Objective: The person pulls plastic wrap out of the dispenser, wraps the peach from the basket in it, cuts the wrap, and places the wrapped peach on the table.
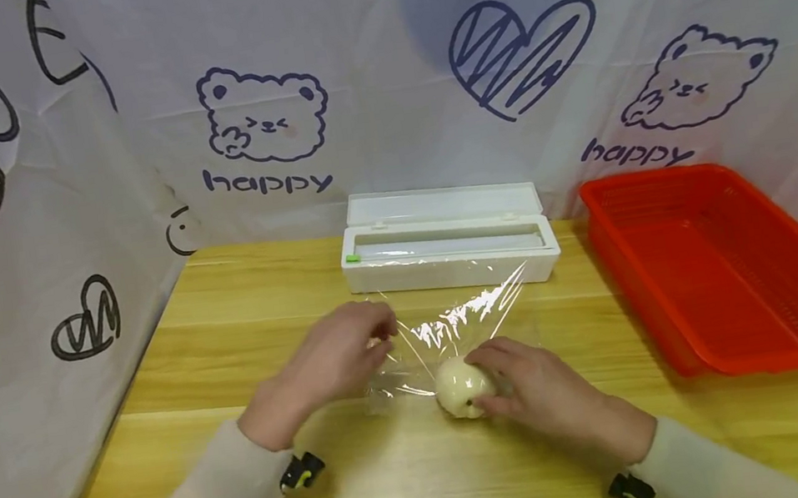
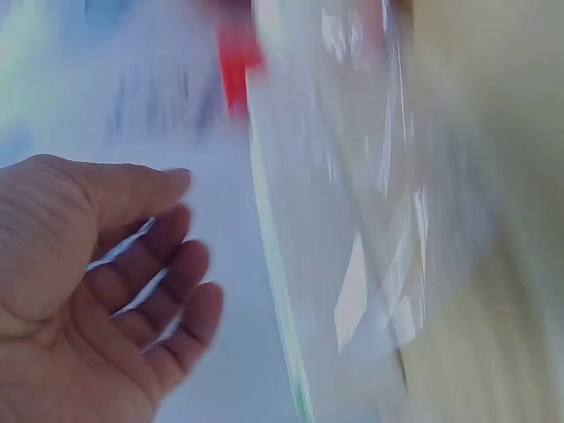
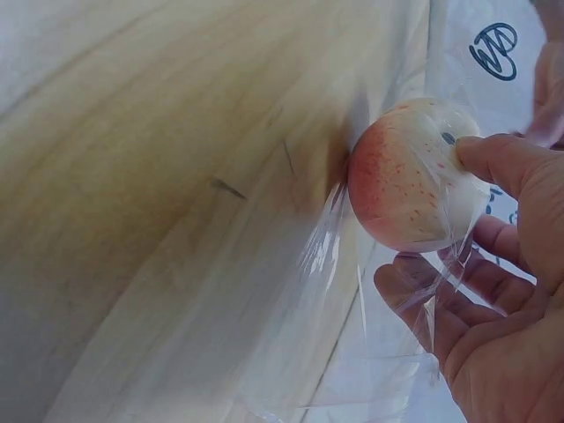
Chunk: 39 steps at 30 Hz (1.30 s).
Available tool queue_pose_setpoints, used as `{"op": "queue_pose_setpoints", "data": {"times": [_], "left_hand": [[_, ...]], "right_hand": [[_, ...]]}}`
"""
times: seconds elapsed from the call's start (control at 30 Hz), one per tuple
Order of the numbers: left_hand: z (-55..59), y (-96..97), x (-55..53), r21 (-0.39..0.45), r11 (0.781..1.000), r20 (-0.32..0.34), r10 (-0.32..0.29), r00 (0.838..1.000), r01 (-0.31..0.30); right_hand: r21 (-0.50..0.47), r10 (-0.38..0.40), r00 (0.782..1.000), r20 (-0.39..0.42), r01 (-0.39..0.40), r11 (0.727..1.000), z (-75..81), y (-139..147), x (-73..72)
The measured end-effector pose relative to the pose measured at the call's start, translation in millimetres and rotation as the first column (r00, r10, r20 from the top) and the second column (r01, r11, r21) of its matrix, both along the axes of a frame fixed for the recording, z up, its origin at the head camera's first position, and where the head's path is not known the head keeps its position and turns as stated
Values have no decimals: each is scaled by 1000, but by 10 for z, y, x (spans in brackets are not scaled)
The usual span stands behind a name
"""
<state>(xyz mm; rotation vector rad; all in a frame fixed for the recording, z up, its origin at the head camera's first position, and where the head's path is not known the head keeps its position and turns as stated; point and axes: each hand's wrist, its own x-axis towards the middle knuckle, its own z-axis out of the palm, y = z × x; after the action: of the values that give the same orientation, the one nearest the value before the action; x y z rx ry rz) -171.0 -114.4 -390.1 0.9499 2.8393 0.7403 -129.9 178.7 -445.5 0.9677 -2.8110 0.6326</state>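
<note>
A round fruit (image 1: 461, 387), cream-coloured with a red-blushed, speckled side and a small dark stem, sits on clear cling film (image 1: 414, 365). My right hand (image 1: 537, 378) grips it, the thumb (image 3: 498, 163) pressing near the stem and the fingers round the other side with film against them. Toward the back, the film reaches a white cling film box (image 1: 447, 272) with its lid up and a roll inside. My left hand (image 1: 337, 354) hovers over the film's left part. Its fingers (image 2: 181, 269) are loosely bent with nothing between them in the left wrist view.
A red plastic basket (image 1: 647, 292) stands at the right side of the wooden table (image 1: 232, 363). A green slider (image 1: 352, 258) shows on the box's left end. Behind and to the left hangs a white cloth (image 1: 379, 100) with drawn bears and hearts.
</note>
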Motion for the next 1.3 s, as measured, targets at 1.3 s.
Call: {"op": "queue_pose_setpoints", "data": {"times": [1.3], "left_hand": [[-394, 651, -209, -112, 979, 134, -152, 979, 167]], "right_hand": [[-34, 70, 940, -334, -87, 996, 81, -4, -187]]}}
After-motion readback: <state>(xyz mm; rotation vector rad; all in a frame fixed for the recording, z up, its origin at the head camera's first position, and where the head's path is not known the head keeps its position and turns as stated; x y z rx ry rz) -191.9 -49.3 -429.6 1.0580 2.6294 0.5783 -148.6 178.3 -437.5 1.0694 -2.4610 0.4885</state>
